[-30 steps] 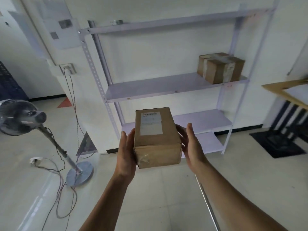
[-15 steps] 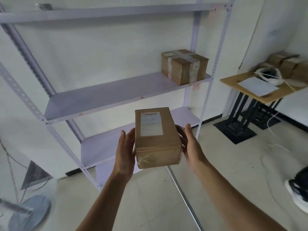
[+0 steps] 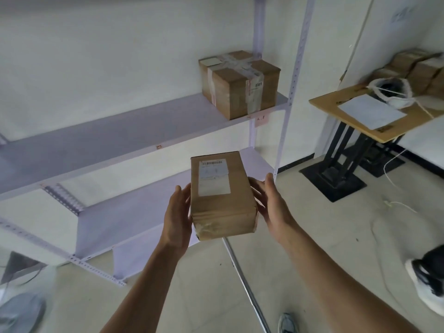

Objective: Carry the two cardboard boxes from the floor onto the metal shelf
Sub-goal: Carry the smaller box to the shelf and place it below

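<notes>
I hold a small cardboard box point(image 3: 222, 200) with a white label on top between both palms, in the air in front of the metal shelf point(image 3: 120, 131). My left hand point(image 3: 176, 216) presses its left side and my right hand point(image 3: 270, 203) presses its right side. A larger taped cardboard box point(image 3: 240, 84) stands on the right end of the shelf's middle board, up and beyond the held box. The lower board point(image 3: 134, 212) lies just behind and left of the held box.
A wooden-topped table point(image 3: 374, 123) on black legs stands to the right, carrying paper, a white coil and more boxes. A metal rod point(image 3: 247, 284) lies on the floor below my arms. A person's shoe point(image 3: 425, 280) is at right, a fan base point(image 3: 21, 311) at bottom left.
My view has swung right and closer to the shelf; the taped box and table appear larger. Both hands keep the same hold on the small box.
</notes>
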